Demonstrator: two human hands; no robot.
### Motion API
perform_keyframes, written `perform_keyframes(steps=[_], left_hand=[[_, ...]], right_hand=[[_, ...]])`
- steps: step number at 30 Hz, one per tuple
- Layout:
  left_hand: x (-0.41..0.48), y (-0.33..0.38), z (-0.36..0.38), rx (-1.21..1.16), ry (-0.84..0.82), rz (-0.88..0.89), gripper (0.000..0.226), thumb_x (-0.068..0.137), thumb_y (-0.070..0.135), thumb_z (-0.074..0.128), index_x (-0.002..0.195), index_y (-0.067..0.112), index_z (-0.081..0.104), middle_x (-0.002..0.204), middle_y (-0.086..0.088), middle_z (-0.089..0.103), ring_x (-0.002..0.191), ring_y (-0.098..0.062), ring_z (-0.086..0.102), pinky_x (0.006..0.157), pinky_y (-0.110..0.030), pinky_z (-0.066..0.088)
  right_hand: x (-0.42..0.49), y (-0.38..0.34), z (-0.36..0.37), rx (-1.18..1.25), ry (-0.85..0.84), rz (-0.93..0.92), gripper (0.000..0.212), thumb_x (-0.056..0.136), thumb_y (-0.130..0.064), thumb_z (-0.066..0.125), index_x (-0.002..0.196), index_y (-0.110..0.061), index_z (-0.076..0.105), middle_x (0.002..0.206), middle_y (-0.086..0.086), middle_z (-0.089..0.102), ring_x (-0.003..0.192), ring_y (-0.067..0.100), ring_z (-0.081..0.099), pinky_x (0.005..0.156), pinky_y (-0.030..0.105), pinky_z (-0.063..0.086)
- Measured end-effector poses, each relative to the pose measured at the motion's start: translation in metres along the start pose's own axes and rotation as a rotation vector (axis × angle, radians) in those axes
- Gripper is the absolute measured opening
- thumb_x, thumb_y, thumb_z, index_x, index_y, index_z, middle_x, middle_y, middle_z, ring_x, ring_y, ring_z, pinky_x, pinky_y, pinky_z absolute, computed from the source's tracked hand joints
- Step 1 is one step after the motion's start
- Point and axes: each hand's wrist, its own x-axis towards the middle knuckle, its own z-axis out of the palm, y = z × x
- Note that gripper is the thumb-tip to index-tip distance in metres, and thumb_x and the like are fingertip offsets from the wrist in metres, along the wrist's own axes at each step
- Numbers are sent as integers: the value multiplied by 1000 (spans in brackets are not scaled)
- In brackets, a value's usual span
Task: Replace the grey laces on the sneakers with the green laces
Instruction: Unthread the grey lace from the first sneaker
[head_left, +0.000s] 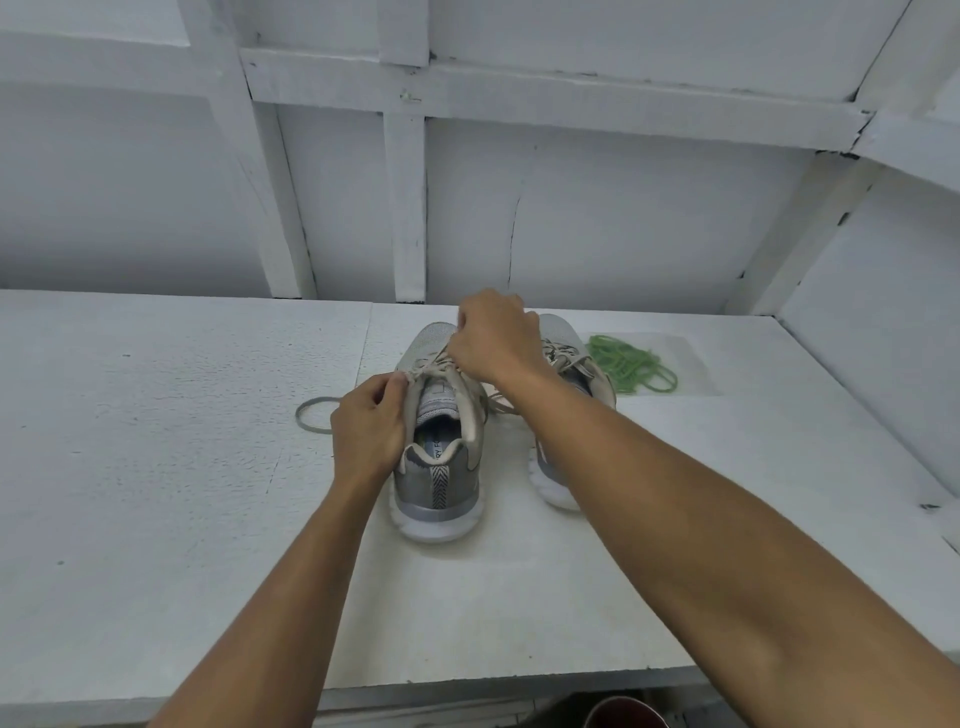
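Two grey sneakers stand side by side on the white table, heels toward me. On the left sneaker my left hand pinches the grey lace at the upper left eyelets. My right hand is curled over the lacing further toward the toe and grips the grey lace there. My right forearm hides most of the right sneaker. A bundle of green laces lies right of the shoes.
A loop of dark grey lace lies on the table left of the left sneaker. A white panelled wall rises behind the table. The green laces rest on a clear plastic sheet. A reddish round object shows below the table's front edge.
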Motion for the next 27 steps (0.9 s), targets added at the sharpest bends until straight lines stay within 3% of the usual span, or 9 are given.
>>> perform_keyframes(steps=[2,5,7,10,14,17,20,24,27], left_hand=[[1,-1,0,7,1,4,29,97,35,50,87,18,72,82,3,69,83,-17,60,74,-33,46],[2,-4,0,11,-1,5,28,98,36,49,89,21,71,80,7,67,84,-17,60,76,-35,46],[2,-4,0,21,-2,20,26,99,35,48,87,24,68,78,13,64,84,-17,60,79,-37,47],[1,-3,0,15,-8,14,23,98,33,49,83,27,65,76,15,63,85,-17,60,79,-37,47],[1,-2,-1,-26,-10,-1,25,97,35,51,91,21,72,80,10,68,81,-9,61,76,-29,48],[0,-1,1,-30,6,4,25,98,31,52,99,17,73,80,18,63,77,3,55,67,-14,41],[-1,-2,1,-38,14,6,25,98,31,52,99,17,73,81,16,64,78,-1,57,68,-18,42],[0,-3,0,-17,9,17,22,98,31,50,89,24,69,77,17,63,77,-6,57,69,-22,43],[-1,-1,0,-8,9,14,21,98,31,50,85,27,66,74,20,60,75,-5,56,71,-26,45]], right_hand=[[-2,0,2,-7,-3,23,23,86,-10,51,107,-12,60,119,7,52,115,32,44,86,39,34],[-10,-8,12,35,-102,-136,38,84,-12,54,122,-17,53,140,4,43,128,31,36,99,43,31],[-12,-12,21,-43,-148,-264,31,86,-19,56,117,-22,58,149,-1,37,138,27,26,105,44,26],[-12,-9,27,-165,-108,-329,17,91,-25,57,106,-23,65,140,-6,47,139,26,25,104,43,26],[-4,-2,11,-178,95,-176,16,88,-16,55,101,-18,63,116,-1,60,117,27,44,90,40,34],[3,5,-7,-116,184,18,26,85,-7,52,110,-11,57,117,7,55,112,31,46,88,40,36],[-3,-3,-5,-29,115,-21,34,83,-7,52,117,-11,52,125,9,49,118,32,42,94,42,35],[-18,-14,22,-119,-147,-224,33,88,-22,54,121,-19,59,152,2,33,144,30,12,112,48,19],[-17,-11,27,-156,-130,-215,22,90,-19,54,110,-19,62,140,-2,47,143,30,17,109,47,22]])
